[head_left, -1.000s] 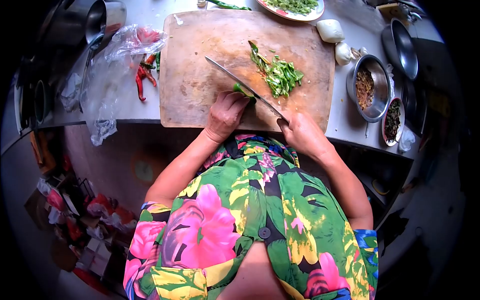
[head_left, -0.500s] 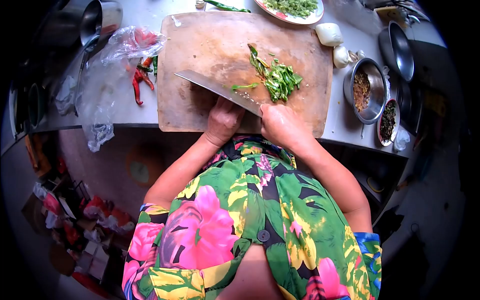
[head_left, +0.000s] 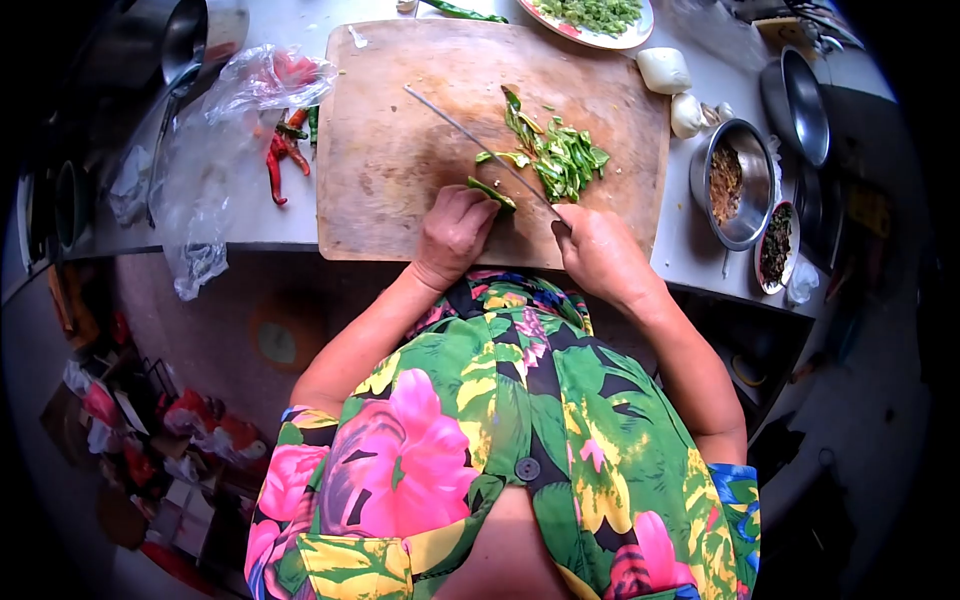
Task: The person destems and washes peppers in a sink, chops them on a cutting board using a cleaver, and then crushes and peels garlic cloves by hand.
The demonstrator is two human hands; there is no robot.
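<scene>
My right hand [head_left: 604, 252] is closed round the handle of a kitchen knife [head_left: 480, 150], whose blade slants up to the left over the board, edge downward. Near the board's front edge, my left hand [head_left: 455, 232] pinches a piece of green pepper [head_left: 492, 194] against the wooden cutting board [head_left: 390, 130]. The blade is apart from that piece, a little to its right and above. Beyond the knife lies a pile of sliced green pepper [head_left: 568, 162], with a few strips at its left.
Red chili peppers [head_left: 276, 170] and a clear plastic bag [head_left: 200, 190] lie left of the board. To the right are white peeled vegetables [head_left: 664, 70], a metal bowl [head_left: 700, 185] and a small dish of dark bits [head_left: 776, 245]. A plate of chopped greens [head_left: 640, 32] stands behind.
The knife has moved up and right, its blade turning from flat to nearly edge-on. My right hand shifted right. The green pepper piece at my left fingers now shows.
</scene>
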